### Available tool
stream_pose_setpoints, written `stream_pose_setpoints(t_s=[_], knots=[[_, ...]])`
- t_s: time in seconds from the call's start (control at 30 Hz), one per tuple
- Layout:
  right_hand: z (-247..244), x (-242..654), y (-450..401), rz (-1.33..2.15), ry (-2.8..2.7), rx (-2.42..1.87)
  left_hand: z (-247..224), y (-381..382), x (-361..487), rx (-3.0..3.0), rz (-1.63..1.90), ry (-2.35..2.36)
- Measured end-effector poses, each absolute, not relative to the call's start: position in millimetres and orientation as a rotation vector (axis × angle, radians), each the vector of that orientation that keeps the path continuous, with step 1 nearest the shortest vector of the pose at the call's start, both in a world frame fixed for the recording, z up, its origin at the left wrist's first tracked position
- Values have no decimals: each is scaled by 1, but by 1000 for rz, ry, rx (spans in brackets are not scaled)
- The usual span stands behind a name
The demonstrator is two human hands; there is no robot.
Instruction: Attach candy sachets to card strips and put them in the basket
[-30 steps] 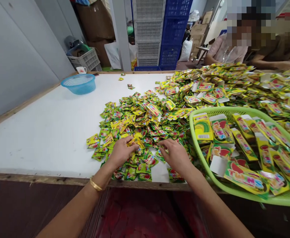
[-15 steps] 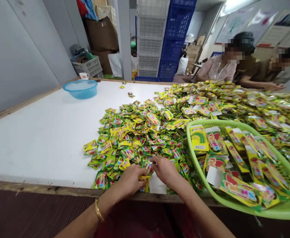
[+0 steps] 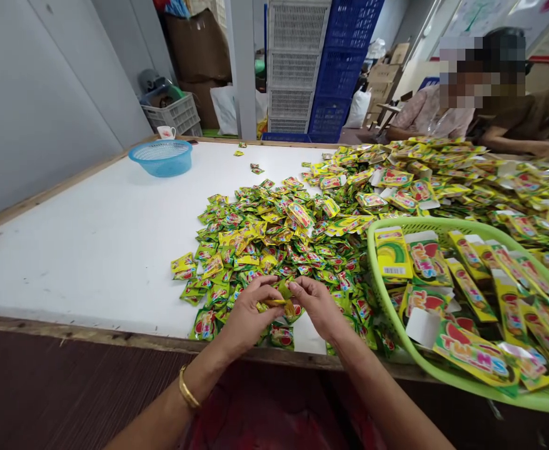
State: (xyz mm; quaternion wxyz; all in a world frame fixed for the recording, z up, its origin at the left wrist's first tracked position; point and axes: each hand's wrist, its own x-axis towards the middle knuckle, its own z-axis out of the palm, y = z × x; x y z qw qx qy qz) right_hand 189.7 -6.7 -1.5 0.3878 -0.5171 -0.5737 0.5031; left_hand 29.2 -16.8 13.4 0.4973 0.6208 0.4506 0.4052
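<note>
Small packets handled over a heap
A yellow item is gripped in the left hand, and a green packet is pinched by the right hand just beside it. Both are held above the near edge of the packet pile on the white table, left of a green basket.

A small yellow packet is showing edge-on between the thumb and fingers of the left hand. A green packet, partly hidden, is sitting at the fingertips of the right hand. Glossy green-and-yellow packets, with red in their print, are lying heaped at mixed angles beyond both hands.
</note>
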Motion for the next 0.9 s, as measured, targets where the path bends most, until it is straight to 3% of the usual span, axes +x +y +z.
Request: stream_pose_setpoints(t_s=[0.17,0.43,0.63,0.8,0.9], knots=[[-4,186,-14,1296,-1259,-1231,17,-13,30,1081,952,1029],[-13,175,-24,1333,-1127,-1216,15,-5,43,1158,1016,1136],[-15,174,-29,1324,-1141,-1241,19,-7,46,1598,1112,1313],[-7,177,-31,1393,-1085,-1178,28,3,36,1554,840,1127],[-6,176,-27,1396,-1029,-1195,29,5,35,1475,866,1110]])
